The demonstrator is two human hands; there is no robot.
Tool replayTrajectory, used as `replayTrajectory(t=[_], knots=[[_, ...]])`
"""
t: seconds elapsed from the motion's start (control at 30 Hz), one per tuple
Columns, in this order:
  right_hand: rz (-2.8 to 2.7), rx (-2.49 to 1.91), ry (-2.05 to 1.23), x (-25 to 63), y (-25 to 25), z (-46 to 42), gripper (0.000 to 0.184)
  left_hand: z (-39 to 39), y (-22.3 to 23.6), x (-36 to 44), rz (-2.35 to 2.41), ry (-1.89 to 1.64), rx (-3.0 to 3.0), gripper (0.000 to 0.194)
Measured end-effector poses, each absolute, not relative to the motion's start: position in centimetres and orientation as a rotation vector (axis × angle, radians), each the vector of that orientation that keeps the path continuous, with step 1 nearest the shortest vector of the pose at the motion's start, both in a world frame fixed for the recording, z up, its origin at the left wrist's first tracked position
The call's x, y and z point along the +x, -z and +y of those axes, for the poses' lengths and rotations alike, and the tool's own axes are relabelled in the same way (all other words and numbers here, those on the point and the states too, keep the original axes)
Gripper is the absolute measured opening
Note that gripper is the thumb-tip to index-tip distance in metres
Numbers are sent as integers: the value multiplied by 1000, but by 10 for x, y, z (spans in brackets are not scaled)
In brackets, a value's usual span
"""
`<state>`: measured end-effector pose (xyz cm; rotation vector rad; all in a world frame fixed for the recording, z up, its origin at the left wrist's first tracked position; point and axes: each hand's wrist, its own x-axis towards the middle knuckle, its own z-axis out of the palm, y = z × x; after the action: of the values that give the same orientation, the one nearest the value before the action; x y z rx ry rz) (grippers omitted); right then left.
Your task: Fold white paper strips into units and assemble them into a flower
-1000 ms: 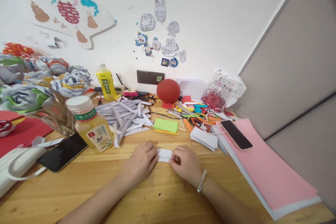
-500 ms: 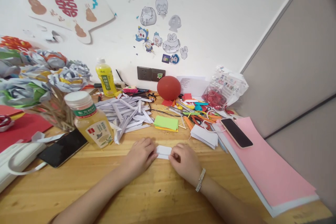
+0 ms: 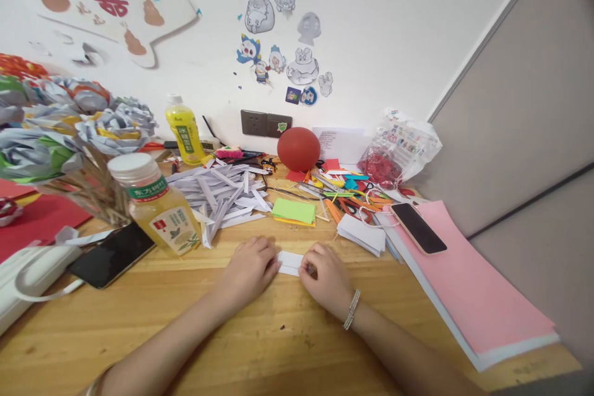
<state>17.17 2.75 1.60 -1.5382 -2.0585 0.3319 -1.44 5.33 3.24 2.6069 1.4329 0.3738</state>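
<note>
Here's the worktop [image 3: 278,352], pale wood with its grain running crosswise and a dark speck [image 3: 283,327] towards the front. Dead centre, a small white paper [image 3: 289,263] sits low over the wood, left hand [image 3: 250,267] at one end, right hand [image 3: 327,276] at the other. Just behind, green and yellow slips [image 3: 293,211] lie stacked; to their left spreads a heap of white strips [image 3: 223,195]. Further left stands a white-capped bottle [image 3: 162,213], a black phone [image 3: 111,257] flat beside it, then a white power strip [image 3: 28,288]. Across on the right: folded white papers [image 3: 361,234], and pink sheets [image 3: 482,291] over white ones.
</note>
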Motion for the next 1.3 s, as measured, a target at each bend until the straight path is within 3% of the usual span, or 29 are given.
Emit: replayTrajectory(t=[0.27,0.37,0.67,0.9,1.3], knots=[[-2121,-1521,-210,170,-15,24,7,50,-31,-12,1524,-378,2596,13],[-2227,-1399,-176,170,-15,23,17,50,-30,-12,1542,-417,2555,13],[-2570,-1094,183,178,-24,22,19,50,-31,-14,1520,-444,2520,11],[-2664,-1110,26,201,-47,20,19,51,-27,-14,1531,-446,2517,11],[-2634,-1051,-120,210,-42,24,20,59,-29,-28,1410,-488,2502,11]])
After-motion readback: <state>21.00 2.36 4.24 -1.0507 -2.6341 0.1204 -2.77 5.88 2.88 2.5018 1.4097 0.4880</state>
